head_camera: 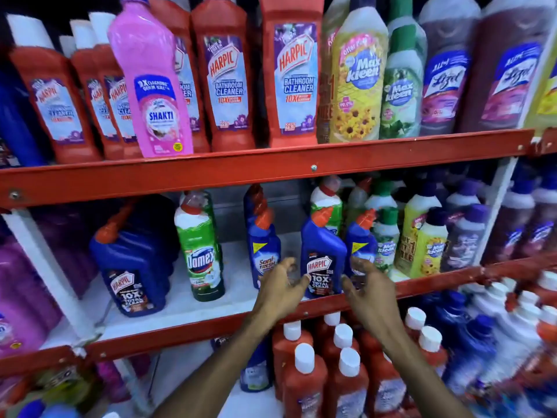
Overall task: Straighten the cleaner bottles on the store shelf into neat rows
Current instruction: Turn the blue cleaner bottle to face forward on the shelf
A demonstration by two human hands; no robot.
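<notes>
A blue Harpic bottle (322, 260) with an orange cap stands upright at the front edge of the middle shelf (211, 324). My left hand (281, 289) is just left of its base, fingers spread, thumb tip at the label. My right hand (366, 289) is just right of it, fingers apart, partly covering a second blue bottle (360, 239). Neither hand is closed around a bottle. A blue Sani Fresh bottle (265, 251) stands behind my left hand. A green Domex bottle (200, 251) and a large blue Harpic bottle (132, 267) stand further left.
The top shelf (271, 167) holds red Harpic bottles (229, 82), a pink Shakti bottle (153, 86) and Max Kleen bottles (357, 76). Small Max Kleen bottles (428, 242) crowd the middle shelf's right. Red white-capped bottles (304, 384) fill the bottom shelf. White shelf floor shows between the middle bottles.
</notes>
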